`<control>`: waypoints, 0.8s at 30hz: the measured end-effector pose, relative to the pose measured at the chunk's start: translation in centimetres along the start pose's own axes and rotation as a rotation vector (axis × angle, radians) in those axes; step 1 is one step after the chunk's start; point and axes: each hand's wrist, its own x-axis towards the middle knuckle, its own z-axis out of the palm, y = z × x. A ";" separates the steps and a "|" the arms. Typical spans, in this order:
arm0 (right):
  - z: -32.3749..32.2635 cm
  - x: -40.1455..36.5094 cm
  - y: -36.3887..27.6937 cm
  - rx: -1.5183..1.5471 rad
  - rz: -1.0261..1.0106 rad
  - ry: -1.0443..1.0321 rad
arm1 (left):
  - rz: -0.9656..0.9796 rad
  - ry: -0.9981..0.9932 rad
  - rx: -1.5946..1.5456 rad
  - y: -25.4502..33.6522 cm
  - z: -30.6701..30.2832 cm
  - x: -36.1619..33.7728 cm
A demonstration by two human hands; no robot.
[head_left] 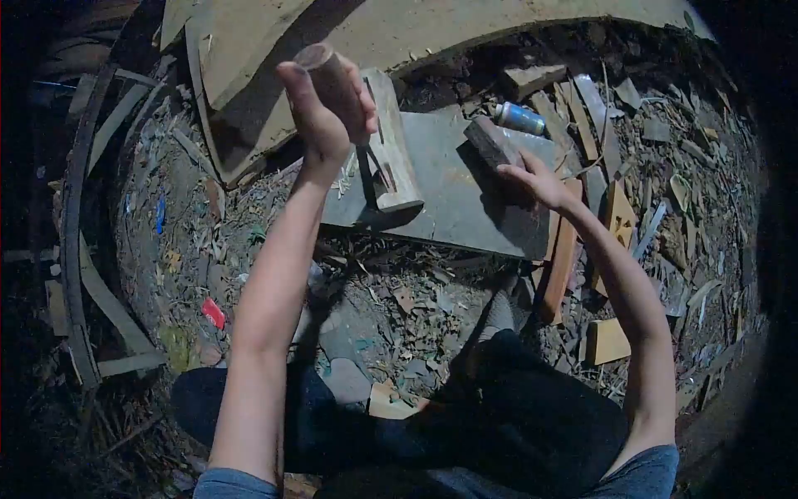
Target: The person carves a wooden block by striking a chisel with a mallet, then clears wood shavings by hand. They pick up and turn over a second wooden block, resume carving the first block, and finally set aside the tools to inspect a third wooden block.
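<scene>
Cylinder (tilted) in left hand

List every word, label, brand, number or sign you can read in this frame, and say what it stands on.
No text can be read.
Blue and silver can: printed surface, too small and blurred to read.
Red scrap on the ground: any lettering is too small to make out.
Wooden board: no writing visible.
</scene>
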 end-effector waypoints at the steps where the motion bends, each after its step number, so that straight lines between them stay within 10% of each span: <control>1: -0.1 0.0 -0.2 0.018 0.005 -0.020 | 0.017 0.012 -0.013 -0.3 0.0 -0.2; 9: 0.1 0.2 0.4 0.038 -0.052 0.009 | 0.204 0.035 -0.217 -1.2 0.9 -2.2; 17: -2.2 -1.9 -10.0 0.250 0.080 0.144 | 0.315 0.257 0.405 -2.3 4.0 -2.3; 21: -2.1 -6.1 -22.6 0.353 -0.536 0.557 | 0.341 0.166 0.571 -2.4 4.2 -1.8; 24: -0.6 -8.6 -24.6 0.302 -0.734 0.418 | 0.448 0.167 0.603 -2.4 4.9 -1.5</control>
